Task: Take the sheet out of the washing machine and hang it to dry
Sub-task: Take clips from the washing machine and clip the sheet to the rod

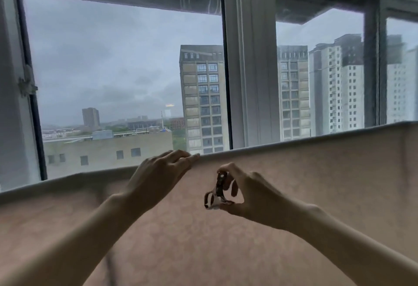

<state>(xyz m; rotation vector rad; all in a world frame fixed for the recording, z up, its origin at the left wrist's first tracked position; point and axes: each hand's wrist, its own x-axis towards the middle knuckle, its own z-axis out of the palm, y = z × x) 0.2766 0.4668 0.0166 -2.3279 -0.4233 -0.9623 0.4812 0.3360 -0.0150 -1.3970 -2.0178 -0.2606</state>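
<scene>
1. Head view, the sheet (pixel 294 184): the pale pink-beige cloth is out of the machine and draped over a line or rail that I cannot see beneath it; its folded top edge runs across the frame, rising to the right, in front of the window (pixel 126 70)
2. Head view, my left hand (pixel 158 172): fingers loosely together and extended, fingertips resting on the top fold of the sheet, steadying rather than gripping it
3. Head view, my right hand (pixel 246 193): thumb and forefinger pinched on a dark clothes peg (pixel 218 192), held just below the fold and beside my left fingertips; whether its jaws are sprung apart is too blurred to tell
4. Judgement, step in hand: hanging appears done; pegging the fold is what remains
5. Judgement, risks: the peg may slip from a two-finger pinch and drop behind the cloth; if it bites only the front layer and misses the hidden support, the damp sheet could slide off under its own weight; pressing with my left hand could drag the fold sideways and bunch it
</scene>
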